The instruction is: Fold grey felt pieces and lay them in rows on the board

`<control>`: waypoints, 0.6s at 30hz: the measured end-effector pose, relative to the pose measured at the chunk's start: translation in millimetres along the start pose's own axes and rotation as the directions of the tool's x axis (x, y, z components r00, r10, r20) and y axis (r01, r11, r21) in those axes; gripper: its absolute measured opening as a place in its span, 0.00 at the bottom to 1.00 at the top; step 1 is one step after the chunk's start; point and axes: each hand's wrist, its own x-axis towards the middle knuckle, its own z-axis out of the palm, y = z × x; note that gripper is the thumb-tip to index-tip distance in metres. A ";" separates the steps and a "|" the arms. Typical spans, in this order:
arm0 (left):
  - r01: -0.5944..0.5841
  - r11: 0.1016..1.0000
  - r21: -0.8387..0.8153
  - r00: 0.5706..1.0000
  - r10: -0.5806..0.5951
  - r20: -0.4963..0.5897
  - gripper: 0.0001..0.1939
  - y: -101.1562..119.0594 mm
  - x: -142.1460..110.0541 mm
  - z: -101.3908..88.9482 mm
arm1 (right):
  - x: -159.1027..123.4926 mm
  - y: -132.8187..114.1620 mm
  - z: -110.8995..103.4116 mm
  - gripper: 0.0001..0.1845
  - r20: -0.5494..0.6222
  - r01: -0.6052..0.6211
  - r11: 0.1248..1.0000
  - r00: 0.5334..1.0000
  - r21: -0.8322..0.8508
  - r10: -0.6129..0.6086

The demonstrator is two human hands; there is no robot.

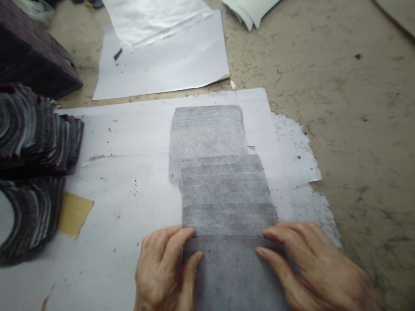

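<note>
Grey, felt-like fabric pieces (223,185) lie overlapped in a staggered row, each lower one covering part of the one above. Nearest me is a darker grey fabric piece (233,272), its upper edge lying across the row. My left hand (165,268) grips that piece at its left edge, thumb on top and fingers bent over the upper corner. On the opposite edge, my right hand (311,263) pinches the same piece in a similar way. The lower end of the piece runs out of view at the bottom.
White paper sheets (129,190) lie beneath the row, torn along the right. Stacks of dark fabric pieces (35,129) stand at the left, near a tan scrap (75,214) and a dark block (35,47). Another white sheet (168,69) lies on the brown, lint-strewn table (350,112).
</note>
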 end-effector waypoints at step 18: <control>0.001 0.999 0.044 0.991 -0.006 0.131 0.09 -7.5 14.0 -8.7 | 11.2 2.0 -4.1 0.04 0.026 -0.077 0.996 0.997 0.034 0.076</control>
